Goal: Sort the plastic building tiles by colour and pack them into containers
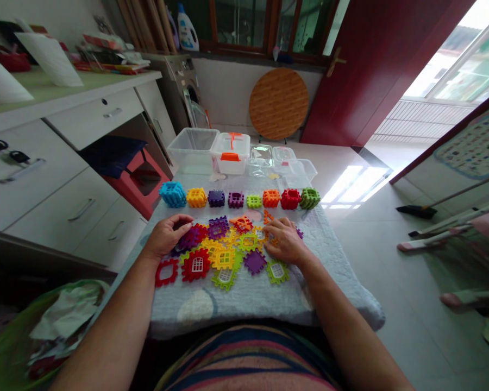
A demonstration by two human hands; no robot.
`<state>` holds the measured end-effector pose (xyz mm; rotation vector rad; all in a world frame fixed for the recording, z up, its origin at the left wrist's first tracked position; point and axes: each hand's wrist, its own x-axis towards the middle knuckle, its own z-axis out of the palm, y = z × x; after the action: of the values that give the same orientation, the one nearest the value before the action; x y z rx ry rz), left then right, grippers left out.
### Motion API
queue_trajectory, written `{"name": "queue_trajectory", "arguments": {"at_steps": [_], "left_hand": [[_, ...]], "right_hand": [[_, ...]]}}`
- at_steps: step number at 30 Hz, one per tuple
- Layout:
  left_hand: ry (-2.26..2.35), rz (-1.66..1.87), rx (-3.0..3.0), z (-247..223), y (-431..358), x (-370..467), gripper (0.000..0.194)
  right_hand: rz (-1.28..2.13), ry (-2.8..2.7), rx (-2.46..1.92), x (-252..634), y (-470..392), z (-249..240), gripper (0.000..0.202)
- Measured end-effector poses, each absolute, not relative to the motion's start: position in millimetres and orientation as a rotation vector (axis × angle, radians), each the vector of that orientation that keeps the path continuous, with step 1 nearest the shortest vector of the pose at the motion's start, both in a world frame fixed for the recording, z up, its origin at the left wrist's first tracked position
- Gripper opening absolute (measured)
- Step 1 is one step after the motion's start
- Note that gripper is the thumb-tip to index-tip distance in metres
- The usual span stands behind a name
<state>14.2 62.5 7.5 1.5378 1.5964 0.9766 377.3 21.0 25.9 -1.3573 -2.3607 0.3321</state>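
Note:
A loose heap of plastic building tiles with notched edges [224, 258] lies on the cloth-covered table, in red, yellow, green, purple and orange. Cupped at the heap's left edge, my left hand [168, 234] has thumb and fingers apart, beside dark red and purple tiles [193, 237]. On the right side, my right hand [286, 240] lies palm down over the tiles with its fingers spread, hiding some of them. Near me are a red frame tile [167, 272], a red window tile [196, 264], a purple tile [255, 262] and a green window tile [277, 271].
Behind the heap runs a row of stacks sorted by colour, from a blue stack [173, 194] to an olive green stack [310, 198]. Clear plastic bins [193, 152] and an orange-handled box [231, 153] stand at the far edge. A red stool [136, 182] is at left.

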Motion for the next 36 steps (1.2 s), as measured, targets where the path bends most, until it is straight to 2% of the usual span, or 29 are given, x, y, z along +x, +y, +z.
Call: {"name": "queue_trajectory", "arguments": {"at_steps": [4,13,20,24,31,36], "left_hand": [[1.59,0.984,1.514,8,62,15,0.047],[1.597,0.968,1.572,10,61,15,0.043],[1.58,0.98,1.566,8,62,14,0.043],[1.576,0.993,1.516,9,62,15,0.045],[1.561,1.055,1.462,9,61,15,0.044],[1.548,1.05,1.48,9,61,14,0.043]], "right_hand": [[0.312,-2.266,-1.371,379,24,24,0.02],[0.541,-1.895,-1.456,383,34,8,0.025],[0.205,-1.951,-1.469,392,33,21,0.016],[0.32,-2.179,-1.465,409,14,39,0.014],[0.368,-2.469,-1.55,411,-16,39,0.04],[0.342,-2.446,-1.496,412,-8,36,0.03]]}}
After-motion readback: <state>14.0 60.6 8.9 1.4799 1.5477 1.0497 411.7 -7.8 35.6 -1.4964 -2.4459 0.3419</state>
